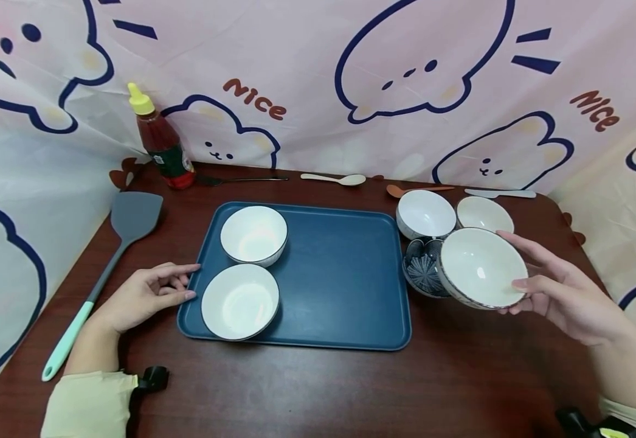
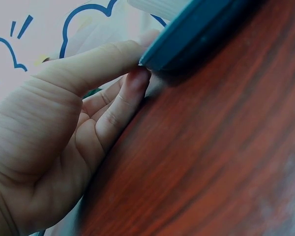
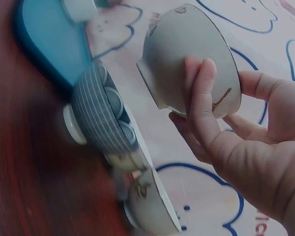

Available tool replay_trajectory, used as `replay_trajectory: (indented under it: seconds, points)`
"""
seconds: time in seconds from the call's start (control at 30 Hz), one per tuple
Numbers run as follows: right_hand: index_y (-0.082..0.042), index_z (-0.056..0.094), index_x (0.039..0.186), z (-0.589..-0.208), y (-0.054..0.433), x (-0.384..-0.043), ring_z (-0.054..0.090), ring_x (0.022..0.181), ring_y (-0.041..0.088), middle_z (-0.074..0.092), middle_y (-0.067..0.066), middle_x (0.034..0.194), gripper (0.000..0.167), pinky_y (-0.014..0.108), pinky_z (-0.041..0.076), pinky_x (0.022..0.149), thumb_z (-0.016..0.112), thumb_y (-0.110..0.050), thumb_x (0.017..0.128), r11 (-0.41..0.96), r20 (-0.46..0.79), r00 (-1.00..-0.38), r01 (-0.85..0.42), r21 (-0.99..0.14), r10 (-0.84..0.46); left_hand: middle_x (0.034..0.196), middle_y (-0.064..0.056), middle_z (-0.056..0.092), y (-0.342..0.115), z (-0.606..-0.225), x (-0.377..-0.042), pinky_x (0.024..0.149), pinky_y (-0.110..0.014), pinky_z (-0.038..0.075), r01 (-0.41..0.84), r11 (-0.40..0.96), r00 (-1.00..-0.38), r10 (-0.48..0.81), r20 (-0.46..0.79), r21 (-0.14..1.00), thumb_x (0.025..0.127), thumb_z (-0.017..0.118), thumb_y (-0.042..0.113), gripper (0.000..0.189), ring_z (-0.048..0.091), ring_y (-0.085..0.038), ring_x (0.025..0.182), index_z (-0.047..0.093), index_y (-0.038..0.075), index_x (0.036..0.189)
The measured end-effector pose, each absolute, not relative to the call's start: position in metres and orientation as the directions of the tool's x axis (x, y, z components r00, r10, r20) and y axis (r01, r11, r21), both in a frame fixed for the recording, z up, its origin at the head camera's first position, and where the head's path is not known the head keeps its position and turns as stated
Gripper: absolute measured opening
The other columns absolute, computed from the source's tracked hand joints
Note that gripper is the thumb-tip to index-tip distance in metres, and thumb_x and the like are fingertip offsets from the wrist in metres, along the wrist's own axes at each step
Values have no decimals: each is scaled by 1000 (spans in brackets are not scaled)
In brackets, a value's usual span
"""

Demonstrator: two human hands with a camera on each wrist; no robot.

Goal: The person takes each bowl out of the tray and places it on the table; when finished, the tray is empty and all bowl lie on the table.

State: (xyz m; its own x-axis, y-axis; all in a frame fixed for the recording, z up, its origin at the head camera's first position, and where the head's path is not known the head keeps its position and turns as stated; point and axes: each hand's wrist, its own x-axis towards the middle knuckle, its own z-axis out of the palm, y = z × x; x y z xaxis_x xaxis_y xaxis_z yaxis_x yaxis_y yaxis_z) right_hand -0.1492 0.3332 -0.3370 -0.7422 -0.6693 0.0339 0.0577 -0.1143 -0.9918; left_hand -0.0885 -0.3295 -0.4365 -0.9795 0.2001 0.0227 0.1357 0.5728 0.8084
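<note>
My right hand point(image 1: 570, 298) grips a white bowl point(image 1: 482, 267) with a thin dark rim, thumb at the rim and fingers round its outside. In the right wrist view this bowl point(image 3: 191, 54) is held up, tilted, above a blue-patterned bowl point(image 3: 101, 110). At the left edge of the blue tray point(image 1: 340, 280), my left hand point(image 1: 148, 295) pinches the rim; in the left wrist view thumb and finger meet at the tray's edge point(image 2: 172, 39). Two white bowls stand on the tray's left side, a rear bowl point(image 1: 254, 234) and a front bowl point(image 1: 240, 302).
Right of the tray stand a dark patterned bowl point(image 1: 424, 267) and two white bowls, one left point(image 1: 425, 214) and one right point(image 1: 484, 214). Along the back lie a fork point(image 1: 241, 179), white spoon point(image 1: 334, 179), brown spoon point(image 1: 416, 190) and knife point(image 1: 501, 193). A sauce bottle point(image 1: 167, 146) and spatula point(image 1: 123, 237) are left.
</note>
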Motion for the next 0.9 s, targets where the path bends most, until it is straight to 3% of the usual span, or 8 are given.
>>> replay_trajectory:
  seconds: [0.13, 0.33, 0.9]
  points:
    - [-11, 7, 161, -342, 349, -150, 73, 90, 36, 41, 7, 143, 72, 37, 60, 79, 19, 21, 98, -167, 43, -746, 92, -982, -664, 101, -6, 59, -330, -437, -89, 69, -16, 52, 143, 566, -978, 206, 29, 812, 91, 74, 13, 46, 59, -7, 85, 62, 8, 135]
    - [-10, 5, 161, -352, 373, -155, 72, 91, 35, 38, 5, 143, 72, 38, 60, 78, 19, 21, 97, -138, 38, -776, 63, -988, -630, 101, -6, 60, -331, -437, -88, 69, -16, 52, 146, 571, -978, 207, 30, 808, 91, 74, 13, 45, 60, -6, 84, 62, 8, 134]
    - [-9, 2, 161, -391, 420, -171, 73, 95, 32, 38, 2, 143, 72, 39, 60, 81, 17, 22, 97, -126, 17, -767, 83, -989, -641, 100, -6, 59, -331, -436, -88, 68, -17, 52, 128, 571, -980, 198, 16, 811, 91, 74, 15, 45, 59, -7, 84, 62, 10, 134]
